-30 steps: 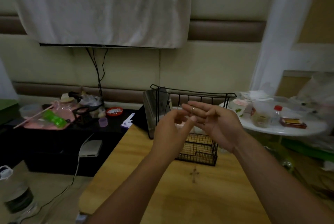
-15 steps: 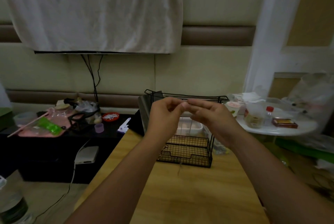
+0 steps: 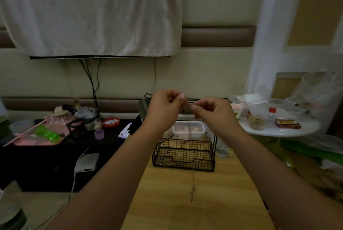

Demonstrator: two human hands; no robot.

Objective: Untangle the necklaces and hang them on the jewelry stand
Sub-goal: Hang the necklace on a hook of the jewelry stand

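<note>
Since half a sec ago both hands have drawn slightly apart and the pendant now hangs lower, near the tabletop's middle. The left hand [image 3: 165,107] and right hand [image 3: 213,114] are raised side by side in front of the wire stand [image 3: 184,153], fingers curled, each pinching the thin necklace [image 3: 193,177] btwn thumb and forefinger. The chain itself is too fine to see at the fingertips; it shows as faint strands dropping from the gap btwn the hands, passing in front of the stand's mesh, and ending in a small cross-shaped pendant [image 3: 192,192] dangling over the wooden tabletop [image 3: 213,202].

The stand is black wire grid, box-shaped w/ an open top rail, set toward the tabletop's far edge. Behind it sits a translucent plastic container [image 3: 189,129] w/ rounded corners. A round white side table [image 3: 282,130] at right carries a red-capped bottle [image 3: 271,116] and a flat brown box [image 3: 287,123]. No readable writing anywhere; labels are too blurred.
</note>
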